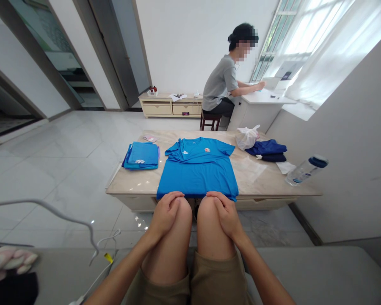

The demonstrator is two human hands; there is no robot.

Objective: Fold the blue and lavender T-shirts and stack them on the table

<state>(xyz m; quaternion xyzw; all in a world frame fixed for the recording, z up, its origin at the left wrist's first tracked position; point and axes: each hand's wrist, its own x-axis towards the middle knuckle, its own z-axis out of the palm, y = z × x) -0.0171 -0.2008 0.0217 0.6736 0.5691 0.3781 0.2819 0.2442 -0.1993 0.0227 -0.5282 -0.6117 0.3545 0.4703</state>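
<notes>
My left hand (pixel 167 212) rests on my left knee, fingers laid over the kneecap and holding nothing. On the other knee lies my right hand (pixel 224 212), likewise open and without anything in it. Just beyond both hands, a blue T-shirt (pixel 198 171) is spread on the marble-topped table (pixel 133 184), with its neck on the far side and its hem hanging slightly over the near edge. A white logo and a round badge show on its chest. To its left sits a stack of folded blue clothes (pixel 142 154).
Dark blue folded clothes (pixel 268 149), a white plastic bag (pixel 247 137) and a clear bottle (pixel 306 170) stand on the table's right. A pink phone-like object (pixel 150 138) lies at the back left. A seated person (pixel 220 80) works at a white desk (pixel 266 96). Cables (pixel 89 228) run at left.
</notes>
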